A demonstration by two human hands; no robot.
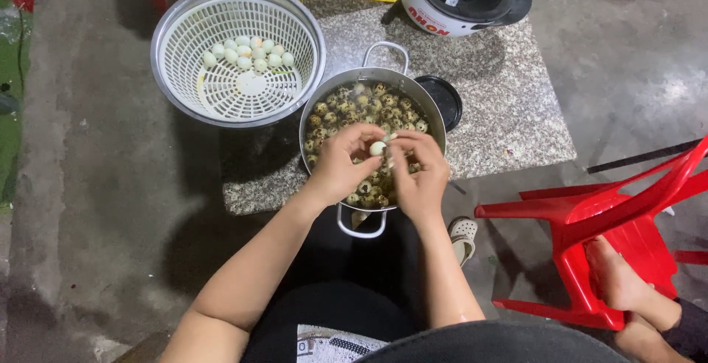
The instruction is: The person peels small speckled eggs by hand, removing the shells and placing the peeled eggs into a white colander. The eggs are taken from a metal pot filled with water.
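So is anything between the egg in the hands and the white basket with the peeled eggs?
Nothing visible. The egg is held by both the left hand and right hand over the pot. The basket sits up-left beside the pot, open-topped, with clear air between.

a home yard or street-side food-prep spot: concrete floor (96, 208), stone slab (509, 105), red plastic chair (612, 215).

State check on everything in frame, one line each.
Left hand: gripping a pale peeled egg.
Right hand: fingers on same egg.
Pot: uncovered, holds speckled eggs in water.
Strainer basket: few peeled eggs inside.
Red chair: tipped over.
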